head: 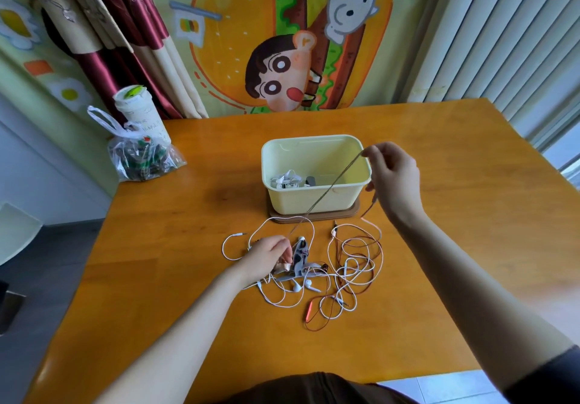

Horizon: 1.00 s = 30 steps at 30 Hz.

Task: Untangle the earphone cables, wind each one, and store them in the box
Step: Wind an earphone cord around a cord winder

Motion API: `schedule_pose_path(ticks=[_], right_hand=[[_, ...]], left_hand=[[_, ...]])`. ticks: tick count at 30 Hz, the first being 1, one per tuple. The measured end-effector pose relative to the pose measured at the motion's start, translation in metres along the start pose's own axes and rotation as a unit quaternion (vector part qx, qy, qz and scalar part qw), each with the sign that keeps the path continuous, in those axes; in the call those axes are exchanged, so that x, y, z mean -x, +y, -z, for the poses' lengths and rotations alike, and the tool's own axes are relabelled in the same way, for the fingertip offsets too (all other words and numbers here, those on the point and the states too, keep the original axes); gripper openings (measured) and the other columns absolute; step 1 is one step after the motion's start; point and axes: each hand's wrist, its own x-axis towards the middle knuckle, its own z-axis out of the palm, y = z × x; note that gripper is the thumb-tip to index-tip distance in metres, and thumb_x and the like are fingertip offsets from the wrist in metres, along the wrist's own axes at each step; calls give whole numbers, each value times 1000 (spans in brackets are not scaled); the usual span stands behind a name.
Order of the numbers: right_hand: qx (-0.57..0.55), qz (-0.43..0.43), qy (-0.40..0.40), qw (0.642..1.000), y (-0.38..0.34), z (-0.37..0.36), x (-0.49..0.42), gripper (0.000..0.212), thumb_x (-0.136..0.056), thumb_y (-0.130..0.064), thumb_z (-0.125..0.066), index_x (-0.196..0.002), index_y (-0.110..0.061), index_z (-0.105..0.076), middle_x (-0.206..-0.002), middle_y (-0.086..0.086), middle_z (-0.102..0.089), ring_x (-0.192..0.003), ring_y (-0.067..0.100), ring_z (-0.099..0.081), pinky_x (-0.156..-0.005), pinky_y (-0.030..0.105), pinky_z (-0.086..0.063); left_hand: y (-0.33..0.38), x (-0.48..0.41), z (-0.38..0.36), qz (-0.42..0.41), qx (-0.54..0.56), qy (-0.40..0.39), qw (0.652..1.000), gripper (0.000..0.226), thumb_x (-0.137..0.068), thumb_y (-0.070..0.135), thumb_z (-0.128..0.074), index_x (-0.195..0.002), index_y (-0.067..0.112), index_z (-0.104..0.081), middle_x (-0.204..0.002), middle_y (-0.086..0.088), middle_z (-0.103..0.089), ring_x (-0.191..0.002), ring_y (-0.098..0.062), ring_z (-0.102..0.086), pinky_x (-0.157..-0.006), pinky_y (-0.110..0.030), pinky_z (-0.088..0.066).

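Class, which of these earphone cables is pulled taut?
The thin brown cable, stretched taut between left hand and raised right hand; the white cables and red cable lie looped on the table.

Soft, bright daylight comes from the blinds (502, 27) beyond the right hand (394, 174), and shadows under the left hand (266, 256) are faint. The wide lens bends the edges of the table (194, 202), and the thin cable (329, 190) between the hands looks a little blurred.
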Motion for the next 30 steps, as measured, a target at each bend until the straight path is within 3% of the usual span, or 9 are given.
schedule_pose_path(ticks=[2, 5, 9, 15, 18, 21, 23, 26, 30], right_hand=[[45, 1, -3, 999, 9, 0, -2, 19, -97, -18, -48, -93, -11, -65, -63, -9, -54, -47, 8, -47, -44, 18, -35], [129, 0, -113, 985, 20, -9, 2, 20, -96, -19, -49, -95, -9, -67, -63, -11, -53, -50, 10, -46, -47, 20, -37], [169, 9, -203, 964, 25, -21, 15, 20, -96, -20, -51, -95, -10, -68, -64, -8, -55, -54, 14, -50, -52, 29, -43], [193, 12, -258, 947, 34, -32, 27, 21, -95, -24, -52, -96, -12, -69, -63, -14, -54, -57, 8, -53, -56, 22, -42], [201, 14, -289, 936, 36, -38, 35, 21, -94, -26, -54, -99, -12, -68, -71, -8, -57, -62, 6, -54, -61, 21, -45], [203, 28, -319, 925, 35, -45, 43, 20, -94, -25, -55, -99, -11, -69, -76, -6, -59, -61, 3, -53, -55, 15, -40], [206, 41, -341, 916, 34, -50, 47, 20, -93, -25, -56, -100, -12, -70, -80, -4, -62, -62, 2, -52, -56, 12, -39], [200, 59, -359, 910, 31, -55, 50, 19, -93, -24, -57, -99, -13, -71, -76, -4, -62, -55, 1, -48, -50, 11, -35], [184, 71, -340, 920, 27, -51, 48, 19, -94, -24, -56, -87, -13, -70, -65, -6, -57, -53, 4, -47, -49, 14, -33]], left_hand=[[4, 0, 6, -10, 21, 45, 999, 33, -104, 21, -32, -79, 14, -52, -71, 0, -57, -74, -16, -57, -63, -18, -44], [28, -3, 16, -63, 38, 101, 992, 30, -103, 23, -36, -83, 16, -57, -58, 0, -46, -56, -9, -52, -60, -33, -50], [42, -4, 27, -99, -4, 122, 988, 30, -103, 23, -38, -87, 18, -63, -57, 0, -37, -48, -13, -38, -49, -28, -36], [-22, 6, 41, 102, -89, 109, 985, 36, -103, 23, -33, -87, 14, -63, -64, -1, -44, -46, -12, -35, -44, -24, -25], [-53, 4, 44, 182, -182, 119, 959, 35, -103, 21, -33, -94, 14, -66, -92, -9, -64, -72, -18, -53, -62, -25, -40], [-55, 3, 43, 238, -267, 105, 928, 40, -101, 30, -40, -135, 10, -48, -141, -15, -44, -126, -31, -44, -104, -40, -39], [-31, 5, 34, 148, -230, 113, 955, 58, -98, 30, -50, -148, 13, -27, -154, -9, -25, -141, -28, -25, -114, -43, -28], [19, 11, 13, -50, -111, 81, 989, 56, -97, 19, -53, -148, 19, -30, -150, 0, -34, -140, -16, -26, -114, -31, -23], [49, 12, 1, -59, 30, 34, 997, 36, -101, 11, -34, -133, 20, -47, -99, 0, -63, -93, -14, -59, -87, -29, -43]])
